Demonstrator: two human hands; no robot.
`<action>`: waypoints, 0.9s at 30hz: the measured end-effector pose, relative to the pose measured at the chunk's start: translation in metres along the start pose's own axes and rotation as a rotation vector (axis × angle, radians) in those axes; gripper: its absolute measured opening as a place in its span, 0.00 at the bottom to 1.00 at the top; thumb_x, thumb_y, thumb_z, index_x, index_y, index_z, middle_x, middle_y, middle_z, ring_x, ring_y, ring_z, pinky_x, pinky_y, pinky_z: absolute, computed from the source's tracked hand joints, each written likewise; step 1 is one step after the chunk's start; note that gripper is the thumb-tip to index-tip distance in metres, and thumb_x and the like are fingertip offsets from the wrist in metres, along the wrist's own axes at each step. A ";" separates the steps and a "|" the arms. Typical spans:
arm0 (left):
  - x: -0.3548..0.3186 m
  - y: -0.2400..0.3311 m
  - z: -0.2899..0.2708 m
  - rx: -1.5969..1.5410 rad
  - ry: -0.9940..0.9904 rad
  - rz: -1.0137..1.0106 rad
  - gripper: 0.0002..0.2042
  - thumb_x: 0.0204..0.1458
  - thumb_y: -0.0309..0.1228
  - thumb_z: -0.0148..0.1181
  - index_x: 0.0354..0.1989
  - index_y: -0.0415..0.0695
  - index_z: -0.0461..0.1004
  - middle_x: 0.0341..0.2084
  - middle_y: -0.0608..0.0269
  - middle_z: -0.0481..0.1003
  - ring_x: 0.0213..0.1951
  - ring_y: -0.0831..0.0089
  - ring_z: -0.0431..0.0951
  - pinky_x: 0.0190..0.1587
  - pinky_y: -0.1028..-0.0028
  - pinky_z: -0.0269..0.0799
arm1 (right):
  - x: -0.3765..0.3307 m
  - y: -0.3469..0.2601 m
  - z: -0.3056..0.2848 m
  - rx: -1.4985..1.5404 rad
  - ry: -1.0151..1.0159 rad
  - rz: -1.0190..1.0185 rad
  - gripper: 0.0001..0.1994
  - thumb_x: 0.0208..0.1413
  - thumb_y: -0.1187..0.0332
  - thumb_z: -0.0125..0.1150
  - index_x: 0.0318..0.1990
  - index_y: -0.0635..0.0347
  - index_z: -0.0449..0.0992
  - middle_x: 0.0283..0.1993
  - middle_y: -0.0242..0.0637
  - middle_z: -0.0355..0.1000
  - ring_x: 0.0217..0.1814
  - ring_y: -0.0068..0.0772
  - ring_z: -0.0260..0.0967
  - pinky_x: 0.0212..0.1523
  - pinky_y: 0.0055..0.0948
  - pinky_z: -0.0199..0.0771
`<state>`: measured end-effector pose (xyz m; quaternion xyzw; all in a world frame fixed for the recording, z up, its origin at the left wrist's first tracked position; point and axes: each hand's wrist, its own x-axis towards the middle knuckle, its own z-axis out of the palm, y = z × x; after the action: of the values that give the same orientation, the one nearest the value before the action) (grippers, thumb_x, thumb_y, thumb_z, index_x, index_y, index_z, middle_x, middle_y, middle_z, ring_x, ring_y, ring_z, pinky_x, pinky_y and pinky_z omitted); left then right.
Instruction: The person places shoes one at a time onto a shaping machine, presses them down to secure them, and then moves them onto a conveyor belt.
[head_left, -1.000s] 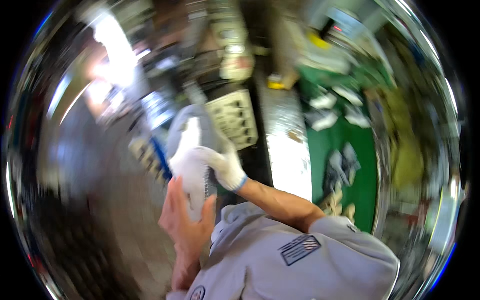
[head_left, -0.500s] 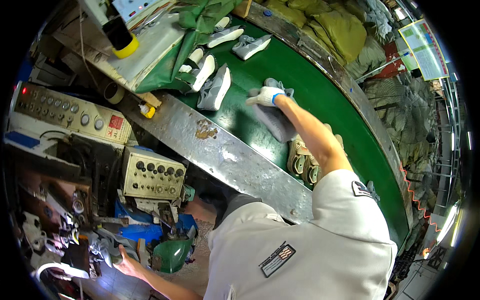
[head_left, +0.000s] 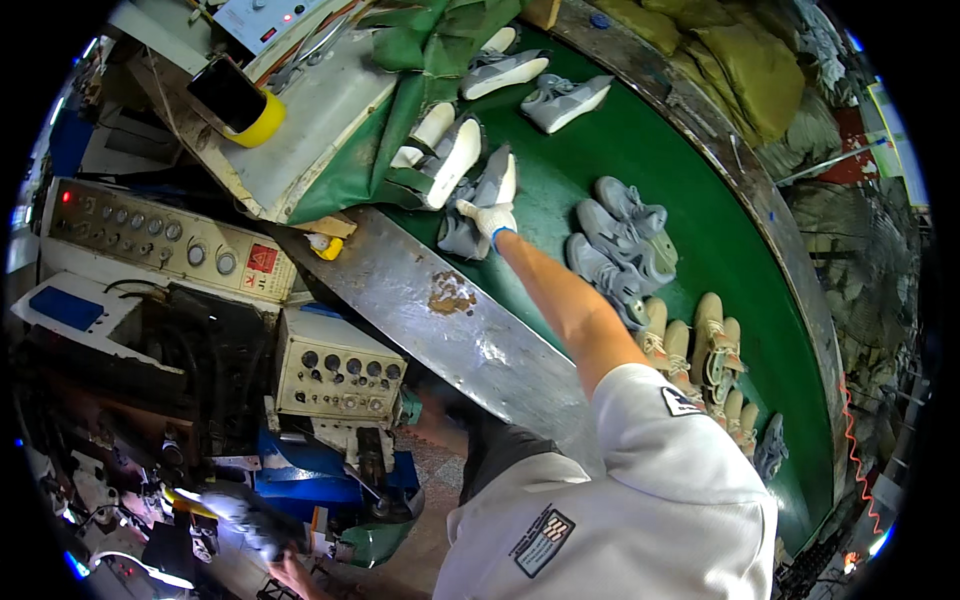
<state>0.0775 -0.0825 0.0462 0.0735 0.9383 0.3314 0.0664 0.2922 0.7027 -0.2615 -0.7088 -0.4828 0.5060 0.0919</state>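
Observation:
My right hand [head_left: 490, 218], in a white glove with a blue cuff, is closed on a grey shoe [head_left: 497, 180] with a white sole. That shoe lies at the near edge of the green belt [head_left: 530, 260], beside other grey shoes tipped on their sides. At the lower left, my left hand [head_left: 290, 574] grips a dark grey shoe [head_left: 243, 518] close to a lit machine [head_left: 165, 550]. This shoe is blurred, and most of the left fingers are hidden. Several grey sneakers [head_left: 620, 235] stand on the belt to the right of my right hand.
Beige shoes [head_left: 710, 340] stand farther right on the belt. A metal ledge [head_left: 480, 335] runs along its near side. Control boxes with knobs [head_left: 340, 370] stand at the left. A green cloth [head_left: 420, 60] hangs over the belt's far-left end. Olive sacks [head_left: 745, 75] are piled beyond.
My right hand has moved left along the belt, from the grey sneakers to the white-soled shoe. The shoe it carried now rests among the sneakers. My left hand has shifted lower in view.

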 end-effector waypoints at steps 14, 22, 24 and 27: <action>-0.025 0.029 0.053 -0.222 0.026 -0.100 0.16 0.59 0.28 0.64 0.51 0.29 0.77 0.41 0.60 0.79 0.41 0.76 0.76 0.44 0.78 0.73 | -0.291 0.046 -0.065 1.169 -1.264 0.191 0.46 0.50 0.47 0.73 0.72 0.59 0.58 0.68 0.53 0.65 0.67 0.55 0.66 0.66 0.58 0.67; 0.020 0.180 0.098 -0.955 -0.511 -0.179 0.24 0.64 0.37 0.60 0.61 0.31 0.70 0.48 0.54 0.79 0.45 0.67 0.82 0.49 0.68 0.78 | -0.472 0.035 0.061 0.887 -1.261 0.320 0.35 0.56 0.50 0.68 0.66 0.61 0.67 0.60 0.50 0.72 0.58 0.48 0.73 0.60 0.50 0.75; 0.029 0.156 0.079 -0.885 -0.370 -0.233 0.22 0.58 0.32 0.66 0.58 0.33 0.73 0.41 0.58 0.81 0.38 0.73 0.82 0.43 0.72 0.78 | -0.509 0.018 0.081 0.738 -1.358 0.206 0.32 0.59 0.53 0.66 0.65 0.63 0.68 0.59 0.45 0.73 0.56 0.41 0.73 0.59 0.44 0.75; 0.035 0.118 0.047 -0.926 -0.196 -0.340 0.17 0.52 0.24 0.69 0.51 0.35 0.77 0.38 0.60 0.81 0.35 0.73 0.81 0.39 0.75 0.80 | -0.530 0.004 0.127 0.590 -1.411 0.185 0.27 0.63 0.57 0.62 0.64 0.65 0.68 0.57 0.39 0.74 0.54 0.32 0.73 0.57 0.36 0.75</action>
<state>0.0622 0.0436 0.0823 -0.0869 0.6807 0.6891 0.2327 0.1805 0.2430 0.0099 -0.2021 -0.2109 0.9516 -0.0951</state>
